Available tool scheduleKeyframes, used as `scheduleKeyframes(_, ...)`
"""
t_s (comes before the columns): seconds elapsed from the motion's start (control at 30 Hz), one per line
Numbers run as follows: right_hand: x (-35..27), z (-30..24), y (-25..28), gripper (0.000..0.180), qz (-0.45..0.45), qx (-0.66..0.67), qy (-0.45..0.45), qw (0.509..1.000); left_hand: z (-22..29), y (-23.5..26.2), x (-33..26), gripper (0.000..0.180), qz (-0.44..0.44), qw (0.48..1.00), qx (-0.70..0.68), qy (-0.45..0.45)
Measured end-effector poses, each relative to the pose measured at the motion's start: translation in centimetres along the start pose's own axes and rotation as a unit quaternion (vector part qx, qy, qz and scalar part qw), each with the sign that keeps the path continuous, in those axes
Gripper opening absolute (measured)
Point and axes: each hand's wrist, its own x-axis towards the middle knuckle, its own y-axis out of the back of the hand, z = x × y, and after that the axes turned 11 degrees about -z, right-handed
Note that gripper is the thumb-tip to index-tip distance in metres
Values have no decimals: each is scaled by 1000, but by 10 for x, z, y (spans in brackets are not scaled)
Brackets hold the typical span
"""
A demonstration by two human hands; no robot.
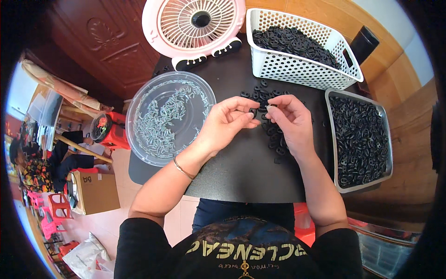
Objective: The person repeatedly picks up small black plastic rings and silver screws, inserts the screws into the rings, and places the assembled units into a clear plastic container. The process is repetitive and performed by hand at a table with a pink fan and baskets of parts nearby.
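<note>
Two hands are meeting over the black tabletop [241, 172]: the left hand [227, 123] is pinching a small black ring [253, 112], the right hand [290, 121] gripping a tiny pale pin [268, 107] beside it. Loose black rings [265, 93] are lying just beyond. Farther off, a clear dish of metal pins [169, 116], a white basket [297, 65] and a metal tray [360, 139] of rings are sitting.

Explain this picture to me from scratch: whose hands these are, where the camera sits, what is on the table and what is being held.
There is no machine here: a person works with bare hands, and a wide fisheye camera on their head looks down, so straight edges bend near the rim. The forearms come in from the lower edge. The left hand pinches a small black plastic piece between thumb and fingers. The right hand holds something small and pale at its fingertips; it is too small to identify. On the black table lie loose black pieces, a clear round dish of small metal pins, a white basket and a metal tray, both full of black pieces, and a pink fan.
</note>
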Motion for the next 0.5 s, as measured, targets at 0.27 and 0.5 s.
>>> scheduleKeyframes(0.27,-1,-1,-4,16,-10,-10,-8,1000,-4,4,-1,25,40,996,-70,-37)
scheduleKeyframes(0.5,-3,-2,-6,16,-8,-28,-12,1000,-4,4,0,25,30,994,-92,-49)
